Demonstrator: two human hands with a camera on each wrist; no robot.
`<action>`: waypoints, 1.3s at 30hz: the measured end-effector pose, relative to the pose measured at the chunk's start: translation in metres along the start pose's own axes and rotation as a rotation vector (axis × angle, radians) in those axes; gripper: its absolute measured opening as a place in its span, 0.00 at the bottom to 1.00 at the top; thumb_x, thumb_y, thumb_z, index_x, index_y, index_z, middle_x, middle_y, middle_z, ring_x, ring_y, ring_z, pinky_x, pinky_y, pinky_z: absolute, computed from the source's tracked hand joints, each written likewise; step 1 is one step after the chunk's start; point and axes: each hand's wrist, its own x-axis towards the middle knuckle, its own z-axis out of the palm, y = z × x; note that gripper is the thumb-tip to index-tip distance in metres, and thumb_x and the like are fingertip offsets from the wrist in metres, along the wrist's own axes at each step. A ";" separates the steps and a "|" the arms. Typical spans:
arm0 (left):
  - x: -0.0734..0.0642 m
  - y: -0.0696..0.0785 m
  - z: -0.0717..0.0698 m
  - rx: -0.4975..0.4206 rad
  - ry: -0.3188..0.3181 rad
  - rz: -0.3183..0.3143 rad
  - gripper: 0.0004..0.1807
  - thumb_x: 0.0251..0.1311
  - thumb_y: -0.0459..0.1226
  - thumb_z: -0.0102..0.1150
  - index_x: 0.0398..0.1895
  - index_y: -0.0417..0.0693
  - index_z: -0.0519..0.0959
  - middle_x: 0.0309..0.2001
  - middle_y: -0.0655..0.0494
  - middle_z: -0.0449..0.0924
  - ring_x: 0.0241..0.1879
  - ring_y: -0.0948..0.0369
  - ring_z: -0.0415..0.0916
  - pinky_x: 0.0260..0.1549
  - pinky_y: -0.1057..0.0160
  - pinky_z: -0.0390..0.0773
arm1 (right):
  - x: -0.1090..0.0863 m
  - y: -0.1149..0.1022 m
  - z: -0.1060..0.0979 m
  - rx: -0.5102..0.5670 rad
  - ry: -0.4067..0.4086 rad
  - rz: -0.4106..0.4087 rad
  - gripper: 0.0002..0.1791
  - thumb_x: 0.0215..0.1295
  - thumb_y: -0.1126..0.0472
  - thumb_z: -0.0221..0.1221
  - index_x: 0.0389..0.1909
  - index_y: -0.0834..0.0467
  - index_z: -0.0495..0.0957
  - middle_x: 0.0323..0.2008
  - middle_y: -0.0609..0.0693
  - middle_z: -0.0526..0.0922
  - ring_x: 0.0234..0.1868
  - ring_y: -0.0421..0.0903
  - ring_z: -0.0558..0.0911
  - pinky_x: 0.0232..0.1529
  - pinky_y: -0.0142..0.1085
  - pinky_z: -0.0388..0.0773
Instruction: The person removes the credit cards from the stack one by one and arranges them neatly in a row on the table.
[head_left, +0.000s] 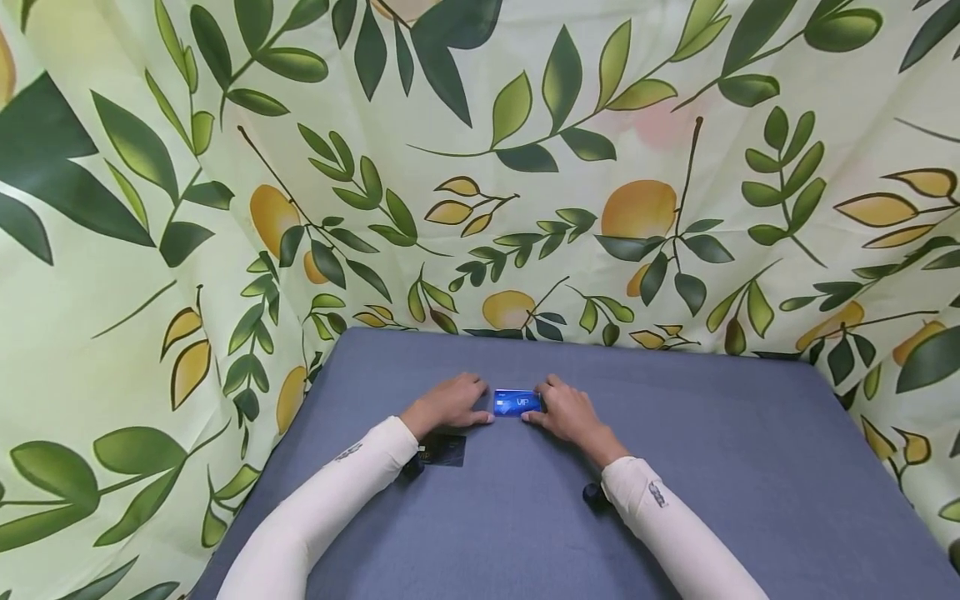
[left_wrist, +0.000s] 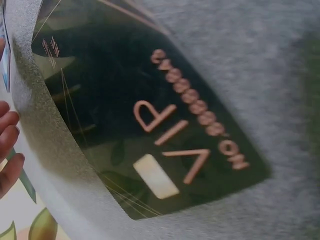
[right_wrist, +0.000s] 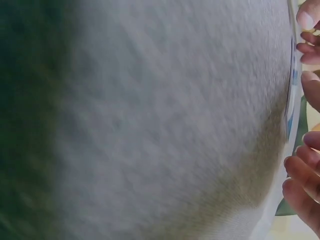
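Note:
A blue card marked VIP (head_left: pixel 516 403) lies between the two hands on the grey-blue tabletop. My right hand (head_left: pixel 568 412) holds its right end, with the thumb at the near edge and a finger at the far edge. At the card's left end is my left hand (head_left: pixel 450 402), thumb and fingers apart, with a narrow gap to the card. Beneath the left wrist lies a black VIP card (head_left: pixel 444 451), partly covered by the wrist in the head view. In the left wrist view this black card (left_wrist: pixel 110 85) shows its lettering and a pale chip.
The grey-blue tabletop (head_left: pixel 517 525) stretches out around the cards. Behind it and to its sides hangs a cloth printed with leaves and fruit (head_left: pixel 465 275). A dark device (head_left: pixel 596 497) sits under the right wrist.

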 end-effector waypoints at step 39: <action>0.023 0.004 0.003 -0.048 -0.009 0.018 0.32 0.60 0.58 0.65 0.57 0.44 0.77 0.46 0.53 0.76 0.42 0.62 0.73 0.48 0.59 0.78 | 0.010 0.004 0.008 -0.022 -0.006 -0.045 0.30 0.56 0.40 0.70 0.47 0.61 0.83 0.38 0.53 0.76 0.31 0.46 0.77 0.35 0.48 0.80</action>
